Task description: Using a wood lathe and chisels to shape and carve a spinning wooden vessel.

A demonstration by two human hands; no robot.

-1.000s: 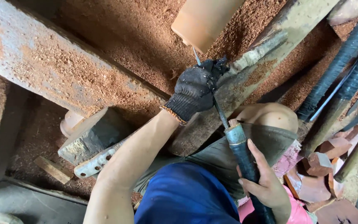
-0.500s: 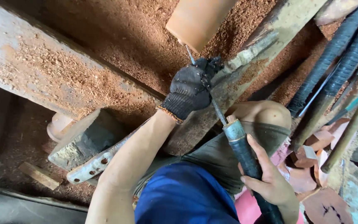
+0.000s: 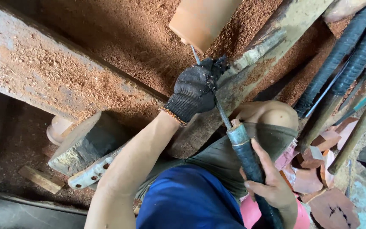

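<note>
In the head view, the person works a long turning chisel (image 3: 223, 116) against a reddish wooden cylinder (image 3: 204, 19) mounted on a lathe. The left hand (image 3: 195, 89), in a dark knitted glove, has its grip pressed together around the metal shaft of the chisel just below the cylinder, where the shaft crosses the worn tool rest (image 3: 255, 48). The right hand (image 3: 272, 186), bare, has its grip wrapped around the chisel's dark handle, well below the cylinder and close to the person's body. The chisel tip touches the lower edge of the cylinder.

As a judgement of progress: the cylinder already looks round and smooth over the part that shows, and a thick layer of reddish sawdust (image 3: 119, 55) covers the lathe bed (image 3: 34, 80) left of the cylinder, so much wood has been taken off. The tool is at the wood, so shaping is not finished; how much is left cannot be told, since the cylinder's upper part is out of view.

Counted: one cylinder, one chisel in hand, one glove, two hands. Right of the cylinder lean at least three further long tool handles (image 3: 339, 55). Below those lie several reddish wood offcuts (image 3: 333, 210); an exact number cannot be told.
</note>
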